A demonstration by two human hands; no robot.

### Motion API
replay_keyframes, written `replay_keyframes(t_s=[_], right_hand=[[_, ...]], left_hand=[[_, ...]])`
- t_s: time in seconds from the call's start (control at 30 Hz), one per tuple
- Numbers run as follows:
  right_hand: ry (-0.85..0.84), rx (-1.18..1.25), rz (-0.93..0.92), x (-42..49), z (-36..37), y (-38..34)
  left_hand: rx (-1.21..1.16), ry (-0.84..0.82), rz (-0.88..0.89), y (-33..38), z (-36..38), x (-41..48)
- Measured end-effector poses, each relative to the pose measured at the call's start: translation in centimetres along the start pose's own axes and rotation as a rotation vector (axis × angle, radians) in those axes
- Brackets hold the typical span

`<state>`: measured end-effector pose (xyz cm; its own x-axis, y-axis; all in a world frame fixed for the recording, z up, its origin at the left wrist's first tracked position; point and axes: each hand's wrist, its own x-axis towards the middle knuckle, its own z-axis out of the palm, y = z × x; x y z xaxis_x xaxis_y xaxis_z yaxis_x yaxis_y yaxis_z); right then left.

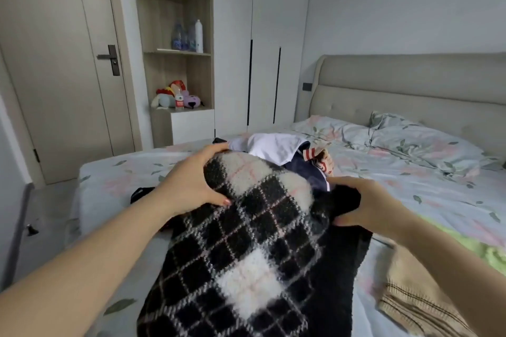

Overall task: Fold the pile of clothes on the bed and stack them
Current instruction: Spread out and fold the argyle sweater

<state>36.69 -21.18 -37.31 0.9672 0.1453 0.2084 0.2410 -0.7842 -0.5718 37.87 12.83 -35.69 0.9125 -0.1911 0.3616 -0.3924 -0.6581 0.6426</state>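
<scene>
A fuzzy black-and-white checked garment [246, 249] hangs lifted over the bed in front of me. My left hand [191, 183] grips its upper left edge, thumb on the near side. My right hand [367, 205] grips the black upper right part, fingers curled over the top. Behind it lies a pile of clothes: a white piece [273, 145], a navy piece [304, 169] and a red-striped one [323, 161]. A tan knit garment [416, 295] lies at the near right, with a light green piece [492, 252] beyond it.
The bed [410, 186] has a floral sheet, a matching pillow [427, 142] and a padded headboard [410, 85]. A small black item [139, 193] lies left of the garment. A door [60, 63], a shelf with bottles and toys [180, 68] and a white wardrobe [260, 44] stand behind.
</scene>
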Motion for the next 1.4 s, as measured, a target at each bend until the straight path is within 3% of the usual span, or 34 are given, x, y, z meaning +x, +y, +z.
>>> replay_keyframes(t_s=[0.13, 0.27, 0.33, 0.4, 0.43, 0.5, 0.57, 0.6, 0.67, 0.73, 0.8, 0.93, 1.03, 1.13, 1.23, 1.3, 1.4], right_hand=[[0.429, 0.107, -0.061, 4.0, -5.2, -2.1], [0.637, 0.003, -0.149, 3.2, -4.9, -1.2], [0.582, -0.057, -0.151, 0.4, -1.2, 2.1], [0.443, -0.115, -0.038, -3.5, 3.7, 6.5], [0.282, -0.146, 0.055, -4.8, 5.7, 8.4], [-0.23, -0.145, 0.231, -7.5, 8.3, 10.7], [-0.503, -0.109, 0.171, -9.9, 10.1, 13.7], [-0.556, -0.031, 0.263, -11.3, 10.6, 13.5], [-0.458, -0.018, 0.276, -13.6, 10.2, 12.6], [-0.328, -0.269, 0.286, -14.0, 10.2, 11.2], [-0.218, -0.311, 0.256, -13.6, 9.5, 10.1], [-0.058, -0.054, 0.099, -10.3, 10.6, 6.7], [-0.129, 0.029, 0.087, -9.1, 14.0, 6.1], [-0.178, -0.089, -0.013, -7.9, 16.8, 6.3], [-0.163, -0.077, -0.098, -7.1, 17.8, 6.7], [-0.111, -0.041, -0.14, -7.1, 18.0, 7.1], [-0.002, 0.016, -0.164, -7.4, 18.0, 7.1]], left_hand=[[0.037, 0.334, 0.161, 4.0, -1.4, 4.1], [0.107, 0.425, 0.18, 2.9, 1.4, 2.6], [0.118, 0.342, 0.099, -0.3, 4.4, -0.2], [0.196, 0.203, 0.002, -4.3, 8.2, -4.4], [0.237, 0.11, -0.069, -6.3, 10.3, -6.7], [0.164, -0.058, -0.244, -9.1, 13.9, -11.4], [0.025, -0.11, -0.348, -10.4, 15.8, -14.9], [-0.002, -0.17, -0.378, -10.7, 16.0, -16.0], [0.004, -0.259, -0.414, -10.6, 15.5, -17.3], [-0.009, -0.219, -0.447, -9.2, 14.5, -17.2], [-0.071, -0.16, -0.476, -7.8, 13.9, -16.1], [-0.238, -0.049, -0.562, -6.1, 14.3, -13.4], [-0.304, 0.002, -0.519, -7.4, 15.5, -12.7], [-0.461, -0.225, -0.425, -8.5, 15.1, -11.8], [-0.454, -0.404, -0.42, -9.4, 14.2, -10.9], [-0.459, -0.298, -0.44, -9.2, 14.2, -10.5], [-0.42, 0.013, -0.347, -8.2, 15.1, -10.5]])
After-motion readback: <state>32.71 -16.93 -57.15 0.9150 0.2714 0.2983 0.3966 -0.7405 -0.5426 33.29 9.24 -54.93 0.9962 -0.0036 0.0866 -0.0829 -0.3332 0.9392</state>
